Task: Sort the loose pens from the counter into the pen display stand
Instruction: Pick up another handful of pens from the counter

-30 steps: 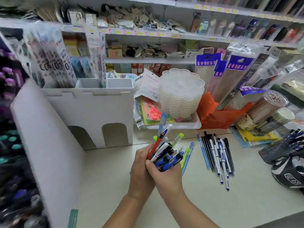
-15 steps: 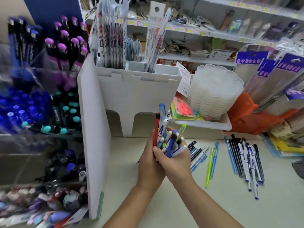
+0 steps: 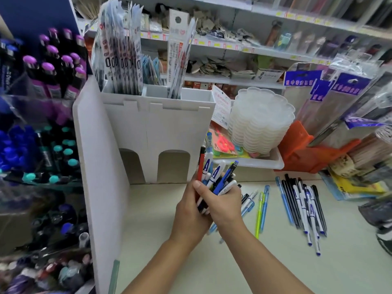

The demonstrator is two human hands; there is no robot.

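Observation:
Both my hands grip one upright bundle of pens [image 3: 214,172] over the counter: my left hand [image 3: 188,211] wraps its left side, my right hand [image 3: 224,203] wraps the front and right. The bundle mixes red, white and blue pens, tips fanned upward. Loose pens [image 3: 303,206] lie in a row on the counter to the right, and a few blue and green ones [image 3: 259,211] lie just right of my hands. The pen display stand [image 3: 42,128] fills the left edge with tiers of purple, blue and teal capped pens.
A white cardboard divider [image 3: 99,166] and a white box with packaged refills [image 3: 161,128] stand between the stand and my hands. A stack of clear trays [image 3: 261,122] and an orange holder [image 3: 297,149] sit behind the counter [image 3: 275,262]. Shelves line the back wall.
My view has swung left, bringing the pen display stand into sight. Both hands keep hold of the bundle, which now stands more upright; a few pens now lie on the counter beside them.

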